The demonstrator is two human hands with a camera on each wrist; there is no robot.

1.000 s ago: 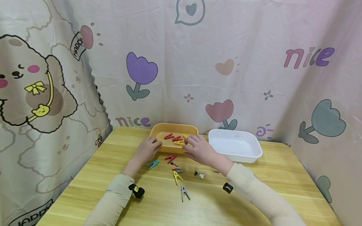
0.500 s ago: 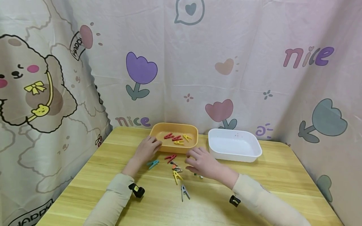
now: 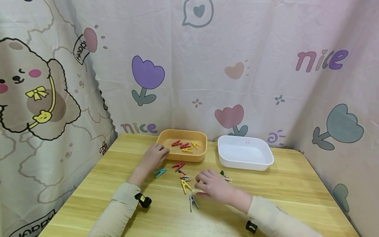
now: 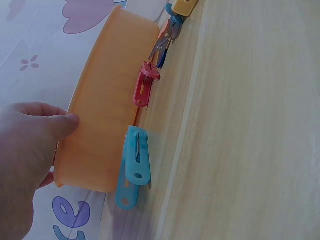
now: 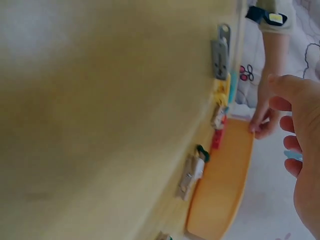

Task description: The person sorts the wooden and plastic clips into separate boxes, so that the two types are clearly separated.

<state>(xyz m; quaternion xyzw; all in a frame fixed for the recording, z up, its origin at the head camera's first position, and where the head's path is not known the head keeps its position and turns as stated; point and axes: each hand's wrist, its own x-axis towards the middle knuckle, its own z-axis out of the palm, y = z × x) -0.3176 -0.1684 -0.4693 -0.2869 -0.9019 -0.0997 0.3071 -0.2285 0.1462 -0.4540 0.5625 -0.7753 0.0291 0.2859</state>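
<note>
My left hand (image 3: 154, 156) holds the left rim of the orange plastic bin (image 3: 185, 158); the thumb lies on its outer wall in the left wrist view. Red and yellow clothespins (image 3: 187, 150) lie inside the bin. My right hand (image 3: 214, 187) hovers over the table with fingers loosely bent and nothing in them, just right of a grey clothespin (image 3: 193, 201). Before the bin lie a teal clothespin (image 3: 160, 172), a red clothespin (image 3: 178, 166), a yellow clothespin (image 3: 185, 186) and small wooden clips (image 3: 185, 177). Other small clips (image 3: 227, 179) lie beyond the right hand.
A white plastic bin (image 3: 245, 163) stands at the back right, beside the orange one. The wooden table (image 3: 284, 187) meets a patterned curtain (image 3: 189, 65) at the back and sides.
My right hand has drawn back from the orange bin toward the grey clothespin. A yellow clothespin it partly covered now lies in full view in the bin. My left hand has stayed put.
</note>
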